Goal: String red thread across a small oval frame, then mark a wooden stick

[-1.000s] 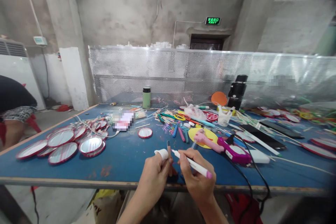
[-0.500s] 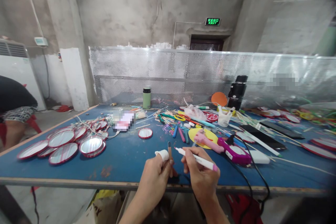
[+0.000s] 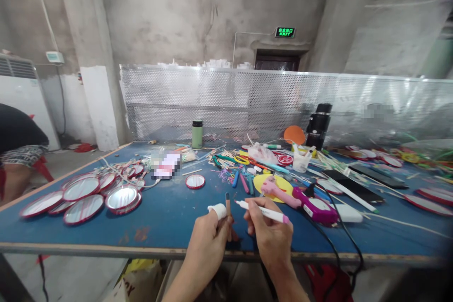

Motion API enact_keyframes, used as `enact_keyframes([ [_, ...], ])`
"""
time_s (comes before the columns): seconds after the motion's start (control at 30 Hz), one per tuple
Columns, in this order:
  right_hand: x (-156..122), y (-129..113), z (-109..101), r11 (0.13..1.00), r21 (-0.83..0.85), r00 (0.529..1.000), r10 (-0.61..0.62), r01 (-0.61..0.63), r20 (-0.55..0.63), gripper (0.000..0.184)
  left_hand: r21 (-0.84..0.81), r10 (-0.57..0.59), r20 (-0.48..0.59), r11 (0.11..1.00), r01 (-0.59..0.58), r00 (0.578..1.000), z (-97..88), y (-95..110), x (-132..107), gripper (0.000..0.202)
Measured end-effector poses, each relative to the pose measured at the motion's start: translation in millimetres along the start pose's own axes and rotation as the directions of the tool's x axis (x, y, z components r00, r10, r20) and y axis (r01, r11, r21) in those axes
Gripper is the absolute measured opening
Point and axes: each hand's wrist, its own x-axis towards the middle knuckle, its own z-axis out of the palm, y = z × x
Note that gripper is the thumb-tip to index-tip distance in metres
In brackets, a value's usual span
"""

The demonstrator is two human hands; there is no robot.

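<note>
My left hand (image 3: 208, 240) is closed on a thin wooden stick (image 3: 228, 208) with a dark upper end, held upright near the table's front edge. A white wrap (image 3: 218, 210) covers the thumb of that hand. In my right hand (image 3: 272, 236) is a white marker (image 3: 271, 213) with a pink rear end, gripped like a pen. Its tip points left at the stick, a small gap apart. Beyond the hands a small round mirror (image 3: 195, 180) with a red rim lies flat. To the right rests a pink and purple glue gun (image 3: 283, 193), partly over a yellow disc (image 3: 264, 182).
Several red-rimmed mirrors (image 3: 84, 209) are heaped at the left. A phone (image 3: 168, 166) with a cable lies behind them. Pens, scissors and sticks clutter the middle. A green bottle (image 3: 197, 135) and a black flask (image 3: 318, 127) stand at the back. Black cables (image 3: 332, 240) cross the front right edge.
The marker's rear end has tilted up and left a little. Both hands keep their hold, and the view has shifted slightly.
</note>
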Motion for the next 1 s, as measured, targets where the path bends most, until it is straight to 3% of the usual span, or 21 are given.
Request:
enact_keyframes([
  [1.0,0.1,6.2,-1.5,0.993,-0.104,0.993,-0.046,0.057,0.113,0.029,0.031,-0.008,-0.002,0.999,0.008,1.000,3.0,-3.4,-0.8,0.030],
])
